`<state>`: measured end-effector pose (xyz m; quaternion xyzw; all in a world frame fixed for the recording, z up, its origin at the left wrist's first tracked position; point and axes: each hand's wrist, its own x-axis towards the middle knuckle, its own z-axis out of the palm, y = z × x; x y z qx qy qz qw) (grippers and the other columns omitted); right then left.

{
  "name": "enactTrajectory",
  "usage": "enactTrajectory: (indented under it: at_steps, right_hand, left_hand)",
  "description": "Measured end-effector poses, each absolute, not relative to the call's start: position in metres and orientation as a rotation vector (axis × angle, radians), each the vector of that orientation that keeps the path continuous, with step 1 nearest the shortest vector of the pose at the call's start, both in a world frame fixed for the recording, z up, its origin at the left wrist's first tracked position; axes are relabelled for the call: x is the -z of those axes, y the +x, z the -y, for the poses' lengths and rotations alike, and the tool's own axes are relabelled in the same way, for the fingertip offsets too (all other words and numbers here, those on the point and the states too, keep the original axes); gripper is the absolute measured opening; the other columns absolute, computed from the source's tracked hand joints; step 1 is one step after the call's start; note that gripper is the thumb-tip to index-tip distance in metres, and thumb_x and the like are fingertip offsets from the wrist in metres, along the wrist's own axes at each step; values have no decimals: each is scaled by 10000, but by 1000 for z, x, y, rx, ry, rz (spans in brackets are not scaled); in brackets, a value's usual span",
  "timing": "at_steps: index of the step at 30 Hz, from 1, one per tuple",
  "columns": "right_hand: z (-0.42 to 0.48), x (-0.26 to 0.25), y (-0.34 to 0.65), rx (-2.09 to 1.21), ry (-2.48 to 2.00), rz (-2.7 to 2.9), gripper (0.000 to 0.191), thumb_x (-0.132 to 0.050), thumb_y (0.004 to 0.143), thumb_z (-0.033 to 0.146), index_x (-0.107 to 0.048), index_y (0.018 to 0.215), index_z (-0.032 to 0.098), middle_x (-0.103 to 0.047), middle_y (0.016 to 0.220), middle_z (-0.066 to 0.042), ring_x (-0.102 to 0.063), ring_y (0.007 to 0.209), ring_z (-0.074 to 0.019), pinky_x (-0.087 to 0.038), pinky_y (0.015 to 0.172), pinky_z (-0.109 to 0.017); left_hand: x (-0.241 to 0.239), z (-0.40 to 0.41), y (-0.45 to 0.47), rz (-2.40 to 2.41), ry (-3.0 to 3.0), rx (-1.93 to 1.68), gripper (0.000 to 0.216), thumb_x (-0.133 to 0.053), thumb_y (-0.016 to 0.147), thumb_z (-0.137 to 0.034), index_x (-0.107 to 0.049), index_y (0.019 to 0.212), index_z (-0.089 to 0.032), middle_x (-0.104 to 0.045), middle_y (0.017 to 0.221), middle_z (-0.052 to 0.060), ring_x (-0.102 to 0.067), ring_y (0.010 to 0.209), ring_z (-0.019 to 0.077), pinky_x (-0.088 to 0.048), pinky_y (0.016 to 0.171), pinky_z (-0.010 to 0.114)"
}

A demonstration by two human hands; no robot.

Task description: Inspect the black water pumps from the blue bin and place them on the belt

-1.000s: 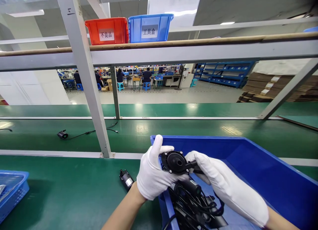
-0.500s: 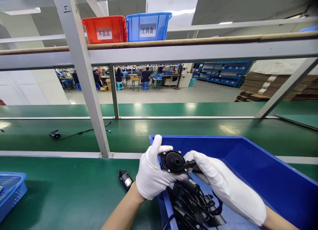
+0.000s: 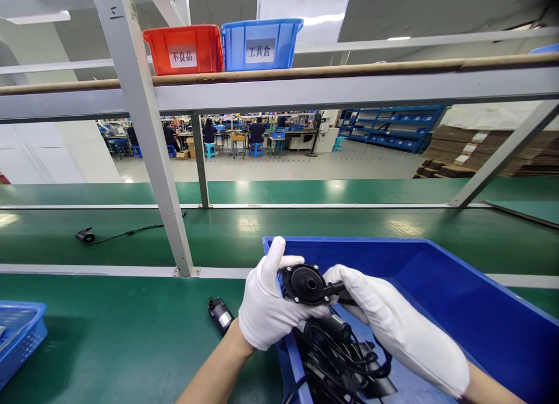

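Note:
Both my hands wear white gloves and hold one small black pump [image 3: 308,284] with a round face, raised over the near left corner of a big blue bin [image 3: 441,287]. My left hand [image 3: 266,308] wraps the pump's body from the left, thumb up. My right hand [image 3: 388,322] grips its outlet nozzle from the right. Under the pump, a tangle of black cables and more black pumps [image 3: 340,357] lies in the bin.
A single black pump [image 3: 220,315] lies on the green bench left of the bin. Another pump with a cable [image 3: 85,236] rides the green conveyor belt. A blue basket [image 3: 20,334] sits far left. A grey post [image 3: 148,136] stands ahead; red [image 3: 183,49] and blue [image 3: 261,43] bins sit on the overhead shelf.
The pump with its cable on the conveyor belt has drifted left. My hands and the pump in them have hardly moved.

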<state>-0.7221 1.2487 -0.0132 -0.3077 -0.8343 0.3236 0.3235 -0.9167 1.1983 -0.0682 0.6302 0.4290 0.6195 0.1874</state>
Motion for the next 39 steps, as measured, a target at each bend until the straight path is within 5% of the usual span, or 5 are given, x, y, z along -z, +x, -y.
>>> enactTrajectory:
  at_steps: [11,26,30,33,39]
  right_hand:
    - [-1250,12,-724,-905,-856,2183,610,-254,1044,678,-577,787,228,-639,763,-33,-602,688,-184,-529,678,-307]
    - [-1250,16,-725,-896,-911,2187,598,-389,1007,700,-564,690,224,-610,667,-5,-565,600,-157,-489,560,-257]
    - [-1257,18,-726,-727,-705,2241,432,-573,984,613,-682,808,235,-688,747,1,-642,664,-153,-515,622,-242]
    - [-1264,18,-723,-718,-346,2255,318,-584,999,574,-717,1062,291,-741,1042,-22,-698,907,-180,-562,815,-271]
    - [-1266,24,-719,-1151,-718,2037,522,-485,983,707,-651,851,230,-641,793,-25,-586,696,-160,-510,631,-261]
  left_hand:
    - [70,-1201,-916,-1249,1873,-1798,1254,-980,628,-400,-184,1596,-458,-712,1254,-18,-729,1028,185,-571,986,361]
    - [69,-1204,-919,-1255,2055,-1765,1180,-911,729,-424,-142,1618,-335,-742,1184,62,-738,1027,243,-605,958,426]
    - [62,-1201,-924,-1198,2305,-1822,1049,-775,875,-287,-70,1649,-336,-561,1496,142,-616,1304,268,-539,1097,422]
    - [56,-1200,-938,-1404,2168,-1961,821,-575,971,-168,-141,1650,-325,-337,1667,129,-375,1529,267,-359,1266,460]
    - [42,-1199,-972,-1430,1387,-2115,413,-539,1027,-308,-529,1439,-303,-631,1407,69,-646,1192,192,-509,1099,406]
